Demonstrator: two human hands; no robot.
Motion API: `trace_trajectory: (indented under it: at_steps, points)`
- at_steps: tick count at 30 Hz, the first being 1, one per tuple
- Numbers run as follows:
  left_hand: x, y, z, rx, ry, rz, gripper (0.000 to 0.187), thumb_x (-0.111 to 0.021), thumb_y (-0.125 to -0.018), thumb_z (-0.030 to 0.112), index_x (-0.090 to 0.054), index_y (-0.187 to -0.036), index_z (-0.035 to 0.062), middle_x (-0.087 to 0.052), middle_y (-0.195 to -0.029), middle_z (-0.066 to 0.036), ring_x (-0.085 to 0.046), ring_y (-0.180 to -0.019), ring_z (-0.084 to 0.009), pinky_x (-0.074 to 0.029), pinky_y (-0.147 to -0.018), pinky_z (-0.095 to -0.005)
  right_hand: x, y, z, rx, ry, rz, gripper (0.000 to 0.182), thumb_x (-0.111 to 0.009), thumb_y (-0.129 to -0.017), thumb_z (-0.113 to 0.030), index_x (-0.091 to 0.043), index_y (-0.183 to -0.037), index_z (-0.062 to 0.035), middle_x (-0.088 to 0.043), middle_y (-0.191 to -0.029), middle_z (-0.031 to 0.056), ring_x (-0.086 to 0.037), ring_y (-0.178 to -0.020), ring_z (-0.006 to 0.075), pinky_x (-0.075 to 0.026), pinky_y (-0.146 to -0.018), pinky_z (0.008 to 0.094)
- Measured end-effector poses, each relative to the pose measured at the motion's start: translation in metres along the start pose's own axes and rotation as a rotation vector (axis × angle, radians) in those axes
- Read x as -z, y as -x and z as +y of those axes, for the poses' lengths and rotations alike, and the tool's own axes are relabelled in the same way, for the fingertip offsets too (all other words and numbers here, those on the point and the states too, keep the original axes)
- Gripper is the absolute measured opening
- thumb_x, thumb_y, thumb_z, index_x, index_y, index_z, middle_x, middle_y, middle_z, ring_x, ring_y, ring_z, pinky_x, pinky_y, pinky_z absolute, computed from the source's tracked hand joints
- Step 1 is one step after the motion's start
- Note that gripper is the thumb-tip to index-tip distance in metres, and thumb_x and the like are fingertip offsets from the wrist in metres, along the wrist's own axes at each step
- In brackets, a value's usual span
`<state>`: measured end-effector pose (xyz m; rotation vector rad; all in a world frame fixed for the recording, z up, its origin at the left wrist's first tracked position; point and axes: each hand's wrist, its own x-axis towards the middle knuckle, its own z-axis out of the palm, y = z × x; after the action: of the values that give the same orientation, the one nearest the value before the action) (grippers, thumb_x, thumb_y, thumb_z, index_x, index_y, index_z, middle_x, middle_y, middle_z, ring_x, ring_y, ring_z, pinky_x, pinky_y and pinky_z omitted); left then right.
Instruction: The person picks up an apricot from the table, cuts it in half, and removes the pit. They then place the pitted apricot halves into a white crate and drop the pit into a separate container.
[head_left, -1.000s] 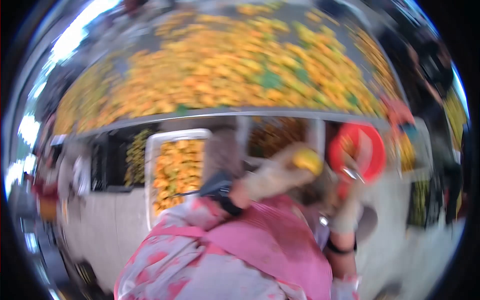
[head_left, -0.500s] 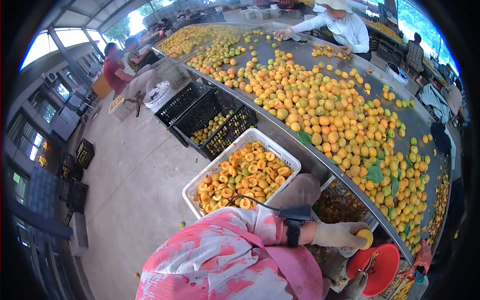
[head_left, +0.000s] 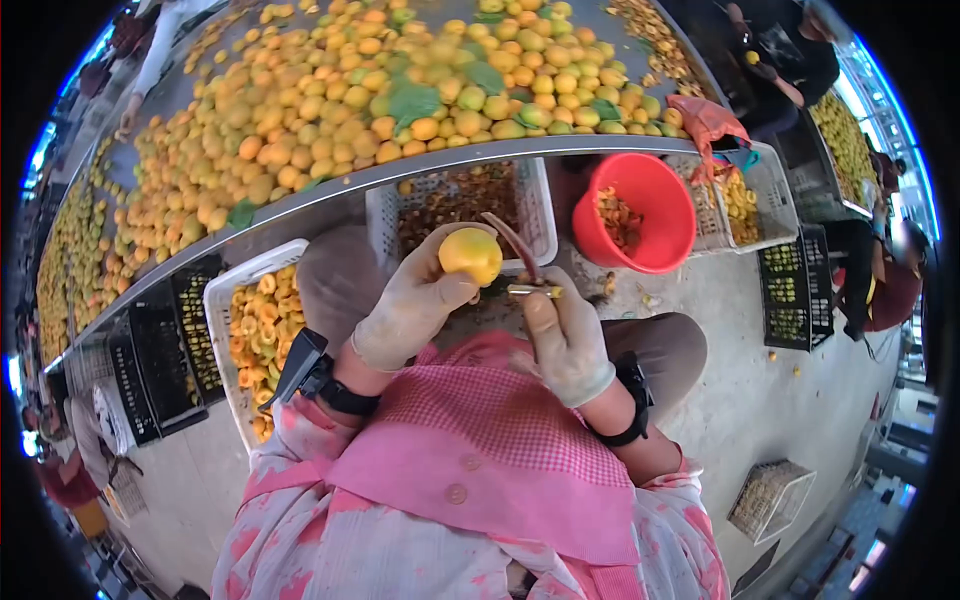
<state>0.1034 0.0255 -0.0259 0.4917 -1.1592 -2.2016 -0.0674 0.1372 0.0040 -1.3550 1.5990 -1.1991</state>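
Observation:
My gloved left hand (head_left: 403,318) grips a yellow apricot (head_left: 471,256), thumb in front and fingers behind it. Just to its right, my gloved right hand (head_left: 575,350) is closed around a small curved knife (head_left: 514,241), whose thin blade rises toward the fruit. A short metal and yellow piece (head_left: 535,290) also shows at the right fingertips. Both hands are over my lap, above the pink checked apron (head_left: 450,430). Beyond them stands a white crate (head_left: 545,205) of brown scraps, and a red bucket (head_left: 655,245) with scraps inside is to the right.
Whole apricots (head_left: 320,120) and some leaves cover the metal table (head_left: 340,185) ahead. A white crate (head_left: 225,330) of halved apricots stands at my left, beside black crates (head_left: 150,345). Another pale crate (head_left: 785,205) sits beyond the bucket. Other people sit at both sides.
The view has swung to the right and down. My hands, previously near the red bucket, are now close together over my lap, with the apricot in the left and the knife in the right.

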Motion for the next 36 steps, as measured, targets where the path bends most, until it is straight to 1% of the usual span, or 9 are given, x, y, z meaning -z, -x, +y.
trace_trajectory:
  at_steps: [4, 6, 12, 19, 21, 24, 27, 30, 36]
  points:
    - [-0.011, 0.003, 0.002, -0.003, -0.05, -0.004, 0.05, -0.066, -0.089, 0.02, -0.047, -0.132, 0.0017, -0.056, -0.115, -0.003, -0.051, -0.108, -0.0119, -0.042, -0.096, -0.0263, 0.002, 0.008, -0.016, -0.103, -0.039, -0.045, 0.034, -0.049, -0.101, -0.03, -0.053, -0.116, 0.0001, -0.06, -0.078, 0.0233, -0.06, -0.076, 0.0457, -0.046, -0.064, 0.0451]
    - [-0.02, 0.001, 0.007, -0.016, -0.156, 0.005, 0.077, -0.073, -0.082, 0.051, -0.046, -0.134, -0.0007, -0.054, -0.114, -0.002, -0.05, -0.1, -0.0101, -0.041, -0.086, -0.0248, 0.001, 0.012, -0.01, -0.089, 0.04, -0.045, 0.033, -0.049, -0.101, -0.029, -0.052, -0.117, -0.0004, -0.06, -0.077, 0.0224, -0.06, -0.073, 0.0446, -0.046, -0.061, 0.0463]
    - [-0.022, 0.004, 0.014, -0.035, -0.309, -0.052, 0.077, -0.066, -0.085, 0.057, -0.046, -0.132, -0.001, -0.052, -0.116, -0.002, -0.048, -0.104, -0.01, -0.04, -0.091, -0.0247, -0.001, 0.016, -0.011, -0.101, 0.092, -0.063, 0.031, -0.052, -0.099, -0.027, -0.052, -0.115, -0.0007, -0.059, -0.074, 0.0206, -0.061, -0.069, 0.0416, -0.047, -0.058, 0.0463]
    - [-0.028, 0.009, 0.019, 0.002, -0.358, -0.137, 0.065, -0.068, -0.089, 0.041, -0.042, -0.132, -0.0002, -0.053, -0.115, -0.004, -0.049, -0.108, -0.0131, -0.041, -0.097, -0.0272, 0.004, 0.022, -0.022, -0.037, 0.326, -0.067, 0.026, -0.054, -0.098, -0.026, -0.051, -0.11, -0.0032, -0.059, -0.068, 0.0183, -0.061, -0.062, 0.0396, -0.047, -0.054, 0.0461]
    - [-0.03, 0.009, 0.021, -0.02, -0.32, -0.165, 0.047, -0.066, -0.092, 0.015, -0.042, -0.13, 0.0015, -0.055, -0.115, -0.006, -0.051, -0.107, -0.0124, -0.043, -0.097, -0.028, 0.003, 0.023, -0.021, -0.013, 0.369, -0.065, 0.025, -0.054, -0.098, -0.026, -0.05, -0.109, -0.0037, -0.058, -0.066, 0.0178, -0.061, -0.061, 0.0394, -0.047, -0.053, 0.0459]
    - [-0.029, 0.008, 0.025, -0.011, -0.46, -0.169, 0.066, -0.07, -0.088, 0.04, -0.042, -0.131, -0.0006, -0.054, -0.115, -0.005, -0.05, -0.107, -0.0131, -0.041, -0.097, -0.0279, 0.003, 0.022, -0.019, 0.079, 0.394, -0.035, 0.025, -0.054, -0.098, -0.026, -0.051, -0.109, -0.0039, -0.058, -0.064, 0.0168, -0.061, -0.059, 0.0388, -0.047, -0.052, 0.0454]
    - [-0.034, 0.009, 0.028, -0.001, -0.327, -0.137, 0.07, -0.07, -0.087, 0.044, -0.043, -0.132, -0.0014, -0.054, -0.115, -0.005, -0.051, -0.107, -0.0136, -0.041, -0.097, -0.0291, 0.002, 0.021, -0.021, 0.049, 0.38, -0.079, 0.027, -0.054, -0.098, -0.028, -0.05, -0.108, -0.0037, -0.059, -0.065, 0.0164, -0.061, -0.06, 0.039, -0.048, -0.053, 0.0445]
    - [-0.039, 0.009, 0.014, -0.051, 0.011, -0.138, 0.051, -0.068, -0.091, 0.024, -0.044, -0.129, 0.0008, -0.055, -0.114, -0.005, -0.051, -0.106, -0.0121, -0.044, -0.094, -0.028, -0.006, 0.018, -0.018, 0.081, 0.16, 0.0, 0.028, -0.053, -0.098, -0.03, -0.05, -0.108, -0.0037, -0.059, -0.066, 0.016, -0.062, -0.061, 0.039, -0.048, -0.053, 0.0432]
    - [-0.049, 0.018, 0.032, -0.087, -0.112, -0.079, 0.051, -0.07, -0.09, 0.027, -0.046, -0.127, 0.0012, -0.055, -0.113, -0.004, -0.052, -0.105, -0.0127, -0.045, -0.092, -0.0293, 0.005, 0.016, -0.028, 0.229, 0.277, -0.008, 0.03, -0.053, -0.098, -0.031, -0.049, -0.105, -0.0019, -0.06, -0.068, 0.0172, -0.062, -0.061, 0.0401, -0.048, -0.054, 0.0435]
